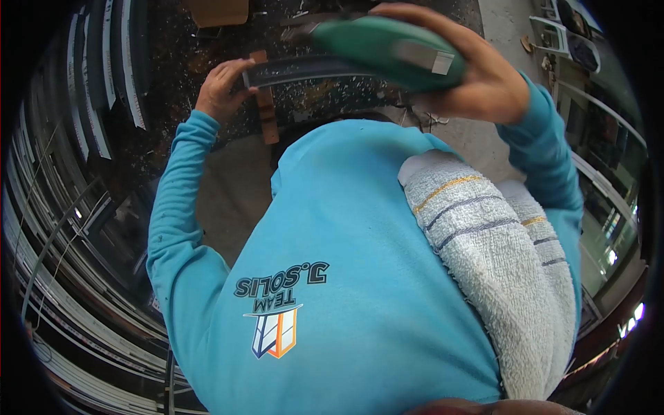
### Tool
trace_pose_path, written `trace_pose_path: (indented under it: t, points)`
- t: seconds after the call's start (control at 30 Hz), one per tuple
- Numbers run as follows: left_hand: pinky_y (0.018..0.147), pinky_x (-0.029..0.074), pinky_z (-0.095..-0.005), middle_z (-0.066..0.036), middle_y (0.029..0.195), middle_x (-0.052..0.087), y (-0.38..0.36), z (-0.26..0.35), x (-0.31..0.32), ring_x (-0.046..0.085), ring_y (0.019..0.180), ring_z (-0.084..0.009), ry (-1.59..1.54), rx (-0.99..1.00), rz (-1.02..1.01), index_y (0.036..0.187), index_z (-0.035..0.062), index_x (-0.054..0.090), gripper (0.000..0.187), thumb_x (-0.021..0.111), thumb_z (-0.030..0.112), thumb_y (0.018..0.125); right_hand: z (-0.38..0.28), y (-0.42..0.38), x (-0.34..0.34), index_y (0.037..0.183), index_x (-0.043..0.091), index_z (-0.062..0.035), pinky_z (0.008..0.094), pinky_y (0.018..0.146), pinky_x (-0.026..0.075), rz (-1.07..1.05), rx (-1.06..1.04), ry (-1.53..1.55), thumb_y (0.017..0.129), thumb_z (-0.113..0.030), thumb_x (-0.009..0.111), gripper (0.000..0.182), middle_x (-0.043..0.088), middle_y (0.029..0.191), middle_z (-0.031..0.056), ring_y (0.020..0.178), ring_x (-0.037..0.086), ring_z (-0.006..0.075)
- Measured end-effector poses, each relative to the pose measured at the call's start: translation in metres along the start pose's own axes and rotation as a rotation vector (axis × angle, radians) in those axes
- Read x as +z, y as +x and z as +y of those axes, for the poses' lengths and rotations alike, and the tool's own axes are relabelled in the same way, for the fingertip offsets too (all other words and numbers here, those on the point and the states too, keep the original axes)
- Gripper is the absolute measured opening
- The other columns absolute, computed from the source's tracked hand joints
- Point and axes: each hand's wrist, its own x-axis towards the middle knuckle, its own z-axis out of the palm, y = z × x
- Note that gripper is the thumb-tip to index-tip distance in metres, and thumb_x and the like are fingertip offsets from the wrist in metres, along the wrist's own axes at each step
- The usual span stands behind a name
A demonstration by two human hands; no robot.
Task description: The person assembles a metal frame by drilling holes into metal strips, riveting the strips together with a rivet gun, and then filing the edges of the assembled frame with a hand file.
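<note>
My left hand [225, 86] grips the left end of a dark metal profile [304, 70], thumb on the near side and fingers on the far side. In my right hand [484, 83] is a green power tool [380, 52] that looks like a drill, blurred by motion. Its dark tip points left, above the profile. The tool's body hides the profile's right end. Beneath the profile, close to my left hand, lies a reddish-brown wooden strip [266, 114].
The dark work surface [173, 76] is strewn with pale chips. A cardboard box [218, 12] sits at the far edge. Long profiles [90, 76] are stacked on the left. A white chair [553, 34] stands far right. A grey striped towel [477, 235] hangs over my right shoulder.
</note>
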Motion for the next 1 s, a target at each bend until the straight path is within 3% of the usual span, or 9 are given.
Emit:
trace_pose_path:
  t: [0.13, 0.27, 0.4, 0.5, 0.6, 0.67, 0.7, 0.8, 1.0]
  points:
    - [0.099, 0.043, -0.0421, -0.014, 0.122, 0.059, 0.012, 0.029, -0.024, 0.052, 0.12, -0.0299, 0.077, -0.14, 0.013, 0.128, 0.008, 0.051, 0.062, 0.078, 0.021, 0.073, 0.06, -0.071, -0.071, 0.148, 0.02, -0.0039, 0.0341, 0.098, 0.042, 0.238, 0.11, 0.109, 0.061, -0.021, 0.074, 0.104, 0.047, 0.134, 0.0123, 0.121, 0.048, 0.0238]
    - [0.088, 0.05, -0.0368, -0.014, 0.107, 0.065, 0.078, 0.013, -0.059, 0.063, 0.101, -0.0275, -0.011, -0.339, 0.22, 0.113, 0.0046, 0.061, 0.042, 0.075, 0.023, 0.079, 0.197, -0.082, -0.115, 0.145, 0.017, 0.0016, 0.036, 0.097, 0.041, 0.715, 0.458, 0.022, 0.059, -0.03, 0.083, 0.113, 0.045, 0.13, 0.0185, 0.117, 0.049, 0.0285]
    - [0.079, 0.051, -0.0396, -0.013, 0.095, 0.067, 0.17, -0.046, -0.074, 0.065, 0.087, -0.0308, 0.227, -0.31, 0.305, 0.095, 0.0062, 0.067, 0.014, 0.059, 0.013, 0.085, 0.316, -0.06, -0.133, 0.144, 0.013, 0.003, 0.0379, 0.103, 0.037, 1.064, 0.478, -0.263, 0.051, -0.038, 0.089, 0.127, 0.043, 0.131, 0.0238, 0.122, 0.044, 0.0324]
    - [0.085, 0.05, -0.0384, -0.011, 0.098, 0.068, 0.219, -0.073, -0.076, 0.063, 0.1, -0.0276, 0.747, -0.539, -0.127, 0.088, 0.011, 0.07, 0.015, 0.061, 0.012, 0.076, 0.323, -0.047, -0.133, 0.145, 0.007, 0.001, 0.044, 0.107, 0.035, 0.92, 0.608, -0.365, 0.046, -0.036, 0.089, 0.134, 0.038, 0.138, 0.0267, 0.128, 0.04, 0.0411]
    - [0.094, 0.047, -0.038, -0.012, 0.109, 0.064, 0.233, -0.132, -0.045, 0.058, 0.112, -0.0283, 0.713, -0.972, -0.206, 0.096, 0.0089, 0.068, 0.022, 0.062, 0.018, 0.077, 0.279, -0.035, -0.128, 0.147, 0.014, -0.0046, 0.0468, 0.109, 0.03, 0.774, 0.834, -0.631, 0.055, -0.041, 0.079, 0.119, 0.025, 0.145, 0.0241, 0.131, 0.031, 0.0437]
    - [0.096, 0.045, -0.0408, -0.012, 0.118, 0.06, 0.244, -0.162, -0.021, 0.056, 0.115, -0.0303, 0.653, -1.115, -0.257, 0.105, 0.0083, 0.066, 0.027, 0.059, 0.02, 0.081, 0.25, -0.022, -0.114, 0.139, 0.036, -0.0054, 0.0457, 0.106, 0.033, 0.957, 0.54, -0.819, 0.061, -0.029, 0.074, 0.09, 0.027, 0.143, 0.0239, 0.129, 0.033, 0.0442]
    - [0.097, 0.045, -0.0422, -0.013, 0.123, 0.058, 0.245, -0.184, -0.004, 0.055, 0.117, -0.0314, 0.606, -1.148, -0.284, 0.109, 0.0079, 0.065, 0.029, 0.057, 0.02, 0.084, 0.233, -0.009, -0.107, 0.125, 0.049, -0.0035, 0.0434, 0.103, 0.036, 1.039, 0.305, -0.711, 0.064, -0.02, 0.071, 0.067, 0.043, 0.132, 0.0226, 0.121, 0.043, 0.0406]
    - [0.101, 0.043, -0.0465, -0.014, 0.136, 0.051, 0.225, -0.275, 0.041, 0.051, 0.123, -0.0344, 0.449, -1.125, -0.298, 0.123, 0.007, 0.062, 0.037, 0.051, 0.022, 0.091, 0.226, 0.031, -0.082, 0.107, 0.059, -0.0026, 0.041, 0.091, 0.045, 0.726, 0.054, -0.325, 0.072, -0.015, 0.069, 0.039, 0.06, 0.104, 0.0176, 0.1, 0.058, 0.0342]
    - [0.101, 0.045, -0.0405, -0.013, 0.134, 0.054, 0.262, -0.096, -0.041, 0.053, 0.122, -0.0305, 0.544, -1.331, -0.481, 0.126, 0.0102, 0.06, 0.043, 0.066, 0.021, 0.085, 0.245, 0.104, -0.048, 0.103, 0.06, -0.0105, 0.0416, 0.085, 0.046, 0.379, 0.218, -0.796, 0.071, -0.024, 0.068, 0.035, 0.058, 0.102, 0.0122, 0.102, 0.054, 0.0314]
